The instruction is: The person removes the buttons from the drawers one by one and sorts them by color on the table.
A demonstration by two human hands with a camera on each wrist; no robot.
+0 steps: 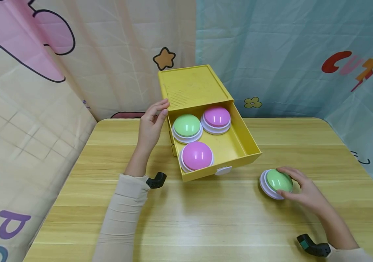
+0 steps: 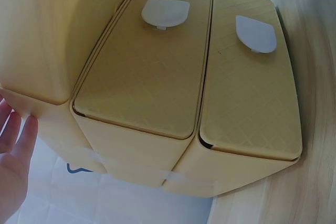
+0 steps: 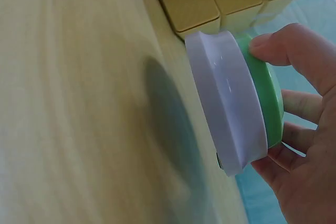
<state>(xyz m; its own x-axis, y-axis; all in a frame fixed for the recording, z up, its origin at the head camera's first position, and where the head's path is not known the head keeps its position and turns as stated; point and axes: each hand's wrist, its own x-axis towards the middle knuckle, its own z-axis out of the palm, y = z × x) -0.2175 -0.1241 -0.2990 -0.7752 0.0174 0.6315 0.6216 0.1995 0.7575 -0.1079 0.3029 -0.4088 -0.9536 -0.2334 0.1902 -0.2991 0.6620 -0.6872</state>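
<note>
In the head view my left hand (image 1: 150,125) is at the front left corner of a yellow drawer unit (image 1: 194,85), its fairly straight fingertips against the edge. The unit's top drawer (image 1: 229,151) is pulled out. Inside lie a green dome button (image 1: 186,126) at the left, a pink dome button (image 1: 217,117) at the back, and another pink dome button (image 1: 197,155) at the front. To the right of the drawer my right hand (image 1: 307,191) grips a green dome button (image 1: 279,181) by its dome. The right wrist view shows its white base (image 3: 228,98) tilted above the table, casting a shadow.
Two lower drawers, a middle one (image 2: 142,66) and a bottom one (image 2: 249,87), are closed, with white pulls. A white pull (image 1: 223,170) juts from the top drawer's front. Printed curtains (image 1: 271,43) hang behind the wooden table (image 1: 189,225).
</note>
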